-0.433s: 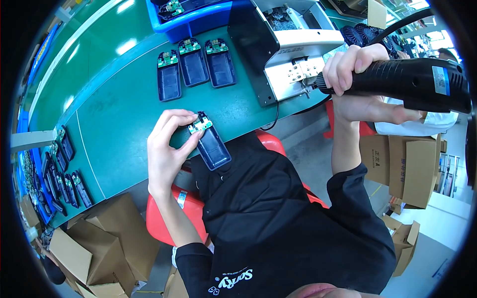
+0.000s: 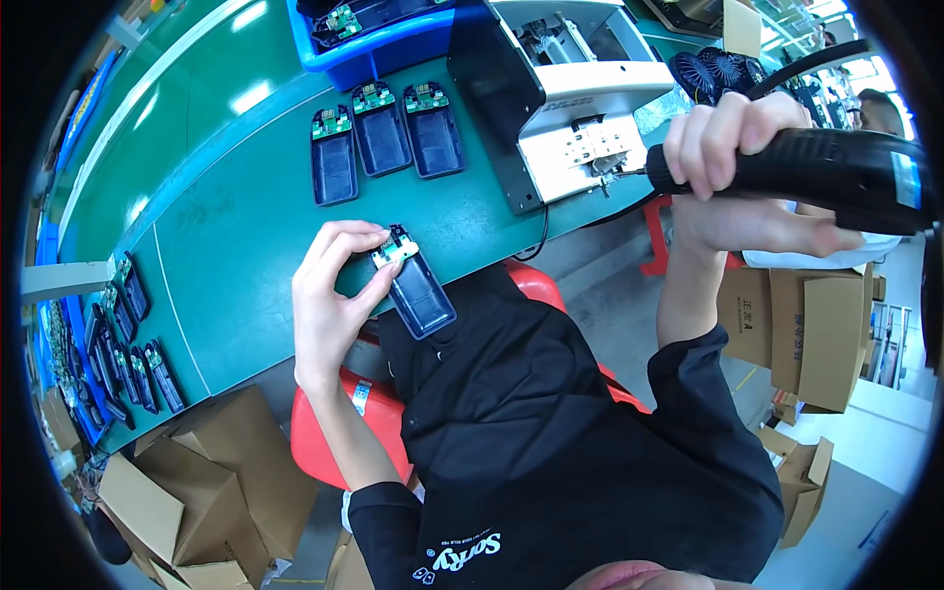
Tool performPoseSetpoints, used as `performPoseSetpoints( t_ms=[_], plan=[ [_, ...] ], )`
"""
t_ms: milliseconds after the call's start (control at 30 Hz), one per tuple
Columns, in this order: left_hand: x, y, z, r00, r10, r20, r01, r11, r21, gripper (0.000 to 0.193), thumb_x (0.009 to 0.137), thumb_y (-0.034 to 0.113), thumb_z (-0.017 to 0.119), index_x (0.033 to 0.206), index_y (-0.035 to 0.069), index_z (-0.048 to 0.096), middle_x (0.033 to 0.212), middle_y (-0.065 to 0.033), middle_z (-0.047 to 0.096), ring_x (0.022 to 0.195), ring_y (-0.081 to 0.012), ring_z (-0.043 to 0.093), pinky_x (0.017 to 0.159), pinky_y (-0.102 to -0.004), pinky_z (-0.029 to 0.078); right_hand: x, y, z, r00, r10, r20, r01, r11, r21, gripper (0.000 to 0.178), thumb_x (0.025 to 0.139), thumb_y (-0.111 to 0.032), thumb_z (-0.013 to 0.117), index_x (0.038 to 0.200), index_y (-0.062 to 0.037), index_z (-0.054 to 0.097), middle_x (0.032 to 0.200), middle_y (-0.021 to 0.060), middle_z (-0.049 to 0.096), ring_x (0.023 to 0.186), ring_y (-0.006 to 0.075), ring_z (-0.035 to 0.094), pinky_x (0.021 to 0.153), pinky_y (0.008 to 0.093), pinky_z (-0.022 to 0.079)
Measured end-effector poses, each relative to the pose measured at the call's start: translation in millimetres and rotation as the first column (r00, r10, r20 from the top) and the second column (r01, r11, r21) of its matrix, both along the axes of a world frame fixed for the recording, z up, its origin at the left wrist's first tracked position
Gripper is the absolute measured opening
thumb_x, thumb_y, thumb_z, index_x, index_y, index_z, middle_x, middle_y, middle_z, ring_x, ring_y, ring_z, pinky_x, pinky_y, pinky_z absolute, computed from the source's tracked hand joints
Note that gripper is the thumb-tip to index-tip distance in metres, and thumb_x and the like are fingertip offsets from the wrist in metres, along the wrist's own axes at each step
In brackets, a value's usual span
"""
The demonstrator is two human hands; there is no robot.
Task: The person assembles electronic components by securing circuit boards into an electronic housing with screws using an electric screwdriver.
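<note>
Left hand (image 2: 324, 300) low, pinching dark casing (image 2: 424, 303), right hand (image 2: 720, 155) raised, gripping black screwdriver (image 2: 831, 175)

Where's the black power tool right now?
In the head view, the black power tool is at upper right, in the right hand, just right of the boxy machine.

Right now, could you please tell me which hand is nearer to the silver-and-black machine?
Right. The right hand, gripping a black power tool, is just right of the machine; the left hand, pinching a dark casing, is farther to its left.
</note>
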State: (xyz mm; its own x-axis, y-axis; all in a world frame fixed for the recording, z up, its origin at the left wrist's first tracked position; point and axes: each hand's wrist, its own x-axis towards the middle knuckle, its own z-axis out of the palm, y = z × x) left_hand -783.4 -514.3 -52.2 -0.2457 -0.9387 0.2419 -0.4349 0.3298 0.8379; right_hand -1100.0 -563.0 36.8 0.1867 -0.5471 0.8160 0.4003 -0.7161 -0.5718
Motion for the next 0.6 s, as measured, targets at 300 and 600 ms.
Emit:
performPoseSetpoints(
  t_ms=[300,600],
  plan=[
    [1.1,-2.5,-4.7,0.999,-0.032,-0.008,0.032,0.999,-0.039,0.026,0.072,-0.002,0.076,0.096,-0.001,0.065,0.1,-0.0103,0.065,0.095,-0.0227,0.065,0.084,-0.0311,0.052,-30.1,-53.5,46.2,0.99,-0.022,0.138,0.038,0.992,-0.121,0.098,0.06,-0.101,0.03,0.083,-0.0084,0.053,0.061,0.0008,0.047,0.046,0.011,0.043,0.046,0.0254,0.036],
    [0.9,-0.8,-4.0,0.999,-0.028,-0.041,0.027,0.999,-0.028,0.026,0.072,-0.002,0.076,0.096,0.0,0.066,0.1,-0.0106,0.065,0.096,-0.0224,0.065,0.085,-0.0309,0.052,-54.8,-77.9,25.6,0.919,-0.391,0.056,0.389,0.92,0.042,0.102,0.056,-0.103,0.023,0.078,-0.009,0.054,0.061,0.0013,0.047,0.047,0.0124,0.044,0.046,0.0267,0.036]
  ],
)
